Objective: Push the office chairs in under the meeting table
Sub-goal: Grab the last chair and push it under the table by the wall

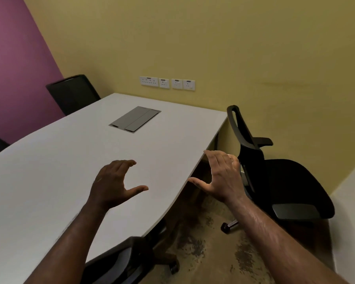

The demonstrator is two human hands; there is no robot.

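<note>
- Two hands raised and holding nothing: my left hand [116, 181] hovers over the white meeting table [59, 171], fingers loosely spread, thumb out; my right hand [219, 175] hangs past the table's curved edge, fingers straight and relaxed.
- Just beyond my right hand stands a black office chair [285, 181], pulled out from the table and turned side-on, its mesh back toward the yellow wall, armrests showing. By my reading it is the next one to push in, and my hands are shaped to take its back.
- Below my left forearm, a second chair [119, 261] sits partly under the table edge, its wheeled base visible on the mottled carpet [213, 253].
- Far ahead of my left hand, a third chair back [73, 93] rises close against the table's far side by the purple wall; another dark shape at the far left edge may be a fourth, too cropped to tell.
- Ahead of both hands, a grey cable hatch [134, 118] lies flush in the tabletop, below a row of wall sockets [167, 83].
</note>
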